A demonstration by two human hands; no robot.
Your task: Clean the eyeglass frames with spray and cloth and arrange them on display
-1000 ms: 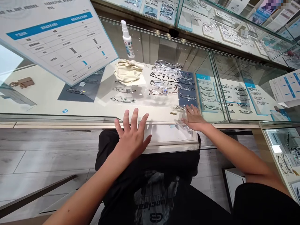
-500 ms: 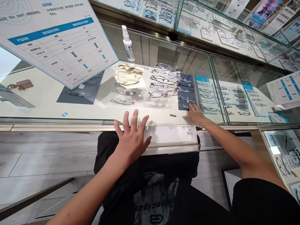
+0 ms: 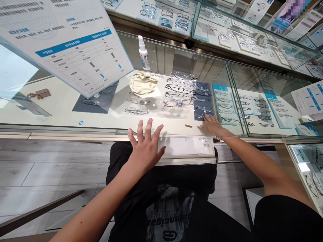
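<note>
My left hand is at the counter's front edge, palm down with fingers spread and nothing held. My right hand lies flat on the glass counter top, fingers stretched out, just in front of a dark blue display card. Between and beyond my hands, several pairs of glasses sit in a column. Two more pairs of glasses are in front of a crumpled cream cloth. A white spray bottle stands upright behind the cloth.
A large printed sign leans over the left side of the counter. Glass showcases with rows of eyeglasses run to the right and back. An open drawer juts out above my lap. A brown pouch lies at the far left.
The whole view has shifted slightly, so the counter and its items appear a little farther right and lower. Both hands keep nearly the same pose and place on the counter.
</note>
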